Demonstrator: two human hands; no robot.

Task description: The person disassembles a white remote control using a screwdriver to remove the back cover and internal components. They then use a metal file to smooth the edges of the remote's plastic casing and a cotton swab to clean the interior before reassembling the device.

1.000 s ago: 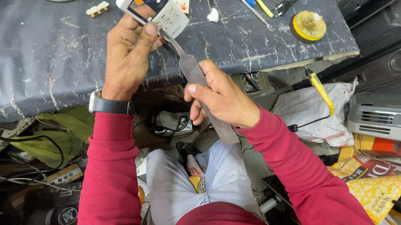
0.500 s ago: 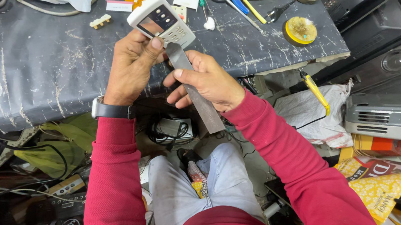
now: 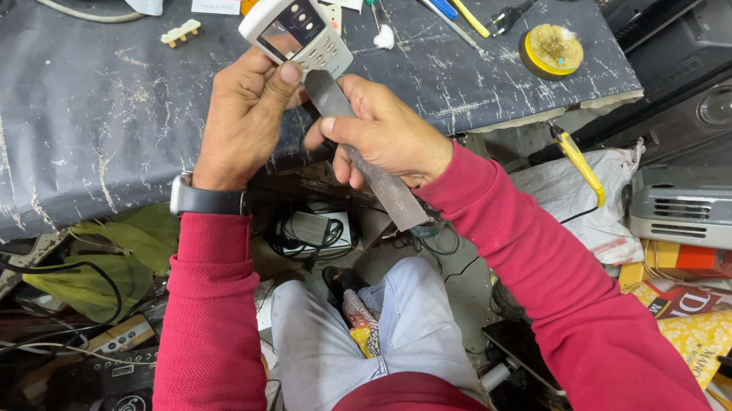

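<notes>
Item in hand: a small white plastic handheld device with a dark screen and grey buttons point(image 3: 294, 28), clamped in my left hand point(image 3: 244, 118), fingers and thumb closed round its lower end, above the scratched grey desk point(image 3: 63, 130). My right hand point(image 3: 383, 130) is closed round a long flat grey metal file point(image 3: 368, 164), tip touching the device's bottom edge. Case looks unopened; work on that edge appears early.

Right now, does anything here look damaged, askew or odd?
Yes. The grey bench cover is badly scratched, and its front edge is crumbling. Tools lie jumbled behind the white handheld device.
</notes>
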